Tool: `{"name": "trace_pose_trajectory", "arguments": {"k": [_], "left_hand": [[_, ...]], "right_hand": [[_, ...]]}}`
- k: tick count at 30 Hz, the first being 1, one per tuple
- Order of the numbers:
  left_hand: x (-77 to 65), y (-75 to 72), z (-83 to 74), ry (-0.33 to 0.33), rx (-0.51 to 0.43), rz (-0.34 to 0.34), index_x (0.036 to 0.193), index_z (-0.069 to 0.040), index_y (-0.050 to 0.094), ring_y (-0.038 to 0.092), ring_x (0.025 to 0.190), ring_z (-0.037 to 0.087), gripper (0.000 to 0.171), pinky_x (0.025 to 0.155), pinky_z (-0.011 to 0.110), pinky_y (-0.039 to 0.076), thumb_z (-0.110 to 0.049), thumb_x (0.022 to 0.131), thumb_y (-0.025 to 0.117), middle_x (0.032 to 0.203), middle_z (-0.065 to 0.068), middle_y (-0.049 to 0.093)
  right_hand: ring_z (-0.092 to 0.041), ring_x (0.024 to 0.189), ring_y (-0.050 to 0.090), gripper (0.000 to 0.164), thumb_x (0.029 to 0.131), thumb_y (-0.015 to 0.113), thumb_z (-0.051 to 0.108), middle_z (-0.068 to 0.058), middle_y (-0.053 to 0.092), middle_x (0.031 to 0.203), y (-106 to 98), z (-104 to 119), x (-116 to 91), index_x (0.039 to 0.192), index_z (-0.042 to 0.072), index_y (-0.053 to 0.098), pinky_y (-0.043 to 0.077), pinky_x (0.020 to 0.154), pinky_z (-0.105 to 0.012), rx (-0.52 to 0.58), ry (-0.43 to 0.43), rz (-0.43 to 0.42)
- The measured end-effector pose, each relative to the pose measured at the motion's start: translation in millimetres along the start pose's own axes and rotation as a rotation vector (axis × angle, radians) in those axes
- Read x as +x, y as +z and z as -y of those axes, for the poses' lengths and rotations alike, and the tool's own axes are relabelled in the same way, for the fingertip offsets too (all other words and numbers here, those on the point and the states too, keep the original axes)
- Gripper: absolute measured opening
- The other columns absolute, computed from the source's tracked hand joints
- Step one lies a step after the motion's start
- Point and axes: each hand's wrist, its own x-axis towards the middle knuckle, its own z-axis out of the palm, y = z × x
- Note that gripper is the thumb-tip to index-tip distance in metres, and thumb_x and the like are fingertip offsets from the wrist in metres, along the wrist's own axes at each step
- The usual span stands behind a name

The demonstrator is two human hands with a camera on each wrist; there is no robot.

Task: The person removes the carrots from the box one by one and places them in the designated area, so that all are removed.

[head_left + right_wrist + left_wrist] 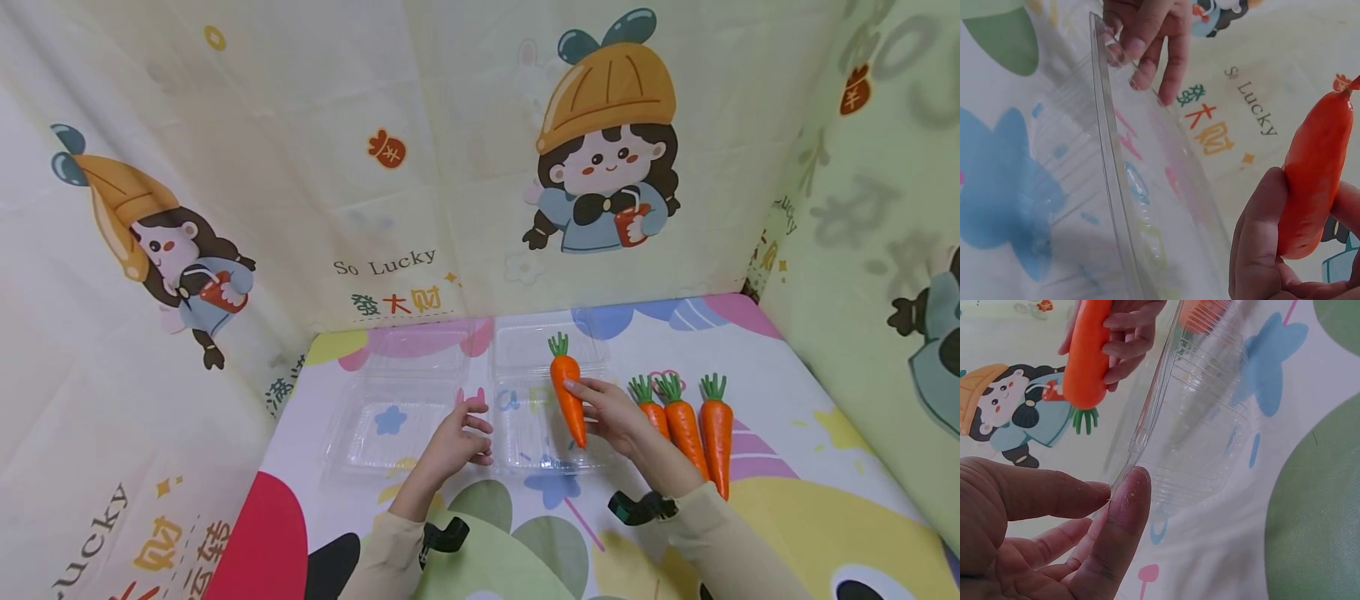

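Note:
In the head view, my right hand point(613, 414) holds an orange toy carrot point(566, 385), its green top pointing away, above the right clear plastic box point(517, 457). Fingers and thumb wrap the carrot's side in the right wrist view, where the carrot point(1316, 181) hangs apart from the box. At the left edge of that box is my left hand point(456, 440). The left wrist view shows its thumb and a fingertip pinching the box's rim point(1141, 434), with the other fingers loosely bent. The box stands with its lid folded back, away from me.
A second clear plastic box point(352, 446), lid also folded back, lies to the left. To the right lie three more toy carrots point(718, 437), side by side, partly behind my right forearm. A patterned cloth point(525, 533) covers the table, and printed curtains point(465, 208) enclose it.

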Motion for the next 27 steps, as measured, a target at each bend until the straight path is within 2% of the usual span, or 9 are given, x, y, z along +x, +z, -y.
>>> {"name": "trace_pose_trajectory", "arguments": {"k": [6,10,14,21,27], "left_hand": [[-0.7,0.4,-0.3,-0.003,0.001,0.0,0.144,0.007,0.042,0.064,0.068,0.018,0.061,0.064,0.039,0.064,0.012,0.087,0.064,0.109,0.023,0.06],[-0.6,0.4,-0.4,0.0,-0.002,0.002,0.144,0.007,0.042,0.064,0.067,0.018,0.061,0.064,0.038,0.064,0.012,0.087,0.064,0.109,0.023,0.059],[-0.3,0.0,-0.8,0.0,-0.006,0.003,0.143,0.007,0.042,0.064,0.067,0.019,0.06,0.064,0.038,0.064,0.012,0.087,0.064,0.109,0.024,0.059],[-0.5,-0.4,-1.1,0.001,-0.004,0.005,0.143,0.007,0.042,0.064,0.067,0.018,0.06,0.064,0.039,0.064,0.011,0.087,0.064,0.11,0.025,0.059],[-0.4,-0.5,-0.2,-0.002,-0.003,0.005,0.143,0.007,0.042,0.064,0.067,0.019,0.06,0.064,0.038,0.064,0.012,0.087,0.063,0.11,0.025,0.059]], "right_hand": [[-0.028,0.117,0.06,0.08,0.103,0.06,0.044,-0.025,0.048,0.148,-10,0,-10,0.158,-0.005,0.029,0.059,0.091,-0.032,-0.045,-0.035,-0.012],[-0.026,0.113,0.061,0.083,0.102,0.06,0.046,-0.027,0.047,0.148,-19,1,-19,0.158,-0.006,0.026,0.06,0.086,-0.03,-0.104,-0.043,-0.028],[-0.022,0.105,0.063,0.082,0.101,0.062,0.047,-0.025,0.05,0.145,-28,1,-25,0.158,-0.003,0.031,0.06,0.083,-0.028,-0.144,-0.047,-0.055],[-0.02,0.102,0.061,0.08,0.102,0.062,0.045,-0.024,0.052,0.141,-39,0,-36,0.157,-0.004,0.031,0.06,0.083,-0.029,-0.167,-0.069,-0.062],[-0.018,0.098,0.061,0.08,0.103,0.06,0.044,-0.02,0.054,0.137,-51,-1,-44,0.158,-0.005,0.028,0.058,0.081,-0.029,-0.181,-0.054,-0.088]]}}
